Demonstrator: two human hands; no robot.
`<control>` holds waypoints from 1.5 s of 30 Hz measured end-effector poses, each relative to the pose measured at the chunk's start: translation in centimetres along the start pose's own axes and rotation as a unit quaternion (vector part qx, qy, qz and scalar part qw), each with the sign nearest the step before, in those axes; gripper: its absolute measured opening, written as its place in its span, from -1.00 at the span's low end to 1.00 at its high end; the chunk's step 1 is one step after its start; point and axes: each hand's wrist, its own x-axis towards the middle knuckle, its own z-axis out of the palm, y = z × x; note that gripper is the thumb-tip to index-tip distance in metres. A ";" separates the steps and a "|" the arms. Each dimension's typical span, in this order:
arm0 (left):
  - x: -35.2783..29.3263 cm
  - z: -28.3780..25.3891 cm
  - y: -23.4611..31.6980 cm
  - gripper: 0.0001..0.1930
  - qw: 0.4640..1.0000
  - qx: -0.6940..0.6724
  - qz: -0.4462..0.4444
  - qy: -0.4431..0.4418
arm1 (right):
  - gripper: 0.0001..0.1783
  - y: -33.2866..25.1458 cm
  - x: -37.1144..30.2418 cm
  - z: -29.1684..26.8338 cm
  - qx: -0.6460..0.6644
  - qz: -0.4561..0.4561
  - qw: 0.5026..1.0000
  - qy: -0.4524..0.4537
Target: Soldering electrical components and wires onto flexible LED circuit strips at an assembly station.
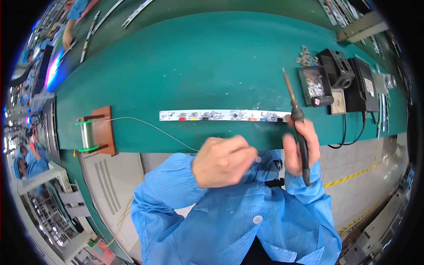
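On the right of the green tabletop mat [198, 57] stand a shallow black rectangular tray [303, 83] with silvery contents, a black blocky holder [329, 59] and a black box-shaped unit [360, 84] with a cable curving off its near side. A loose heap of small metallic pieces [305, 57] lies just beyond the tray. On the left, a spool with green flanges [87, 136] sits on a reddish-brown wooden stand [106, 128]; its thin silvery wire [152, 125] slants across the mat, left of the strip. A co-worker's hand [68, 37] shows at upper left.

The narrow white circuit strip [221, 115] lies flat, crosswise before the person, with small red, yellow, black, orange and blue parts along its near edge. Its right end meets the right hand [312, 141] in view; whether they touch, I cannot tell. That hand grasps a black-handled soldering iron [297, 114], tip pointing away. The left hand [223, 161] is curled closed on the wire, its fingertips partly hidden.

The mat's near edge runs behind both hands; green surface with pale specks stretches from the strip to the curved far edge.
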 end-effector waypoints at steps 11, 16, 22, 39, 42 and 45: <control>-1.3 1.7 2.6 -0.85 0.962 -0.207 -0.137 0.118 | -0.48 -2.1 -0.8 1.8 0.142 0.009 0.987 -0.076; -1.8 1.1 2.2 -0.90 0.951 -0.131 -0.203 0.191 | -0.49 -1.6 -0.3 1.7 0.108 0.017 0.994 -0.026; -0.8 0.6 -0.8 -0.86 0.961 0.005 -0.159 0.226 | -0.61 -2.3 1.0 0.1 0.018 -0.032 0.998 -0.050; -0.9 1.8 -3.0 -0.82 0.974 0.025 -0.122 0.190 | -0.85 -4.8 1.0 1.6 -0.167 -0.141 0.973 -0.076; -0.9 1.8 -3.0 -0.82 0.974 0.024 -0.125 0.188 | -0.86 -4.7 0.9 1.8 -0.173 -0.136 0.972 -0.083; -0.8 1.8 -3.0 -0.82 0.974 0.026 -0.127 0.186 | -0.85 -4.7 1.0 1.9 -0.171 -0.129 0.973 -0.081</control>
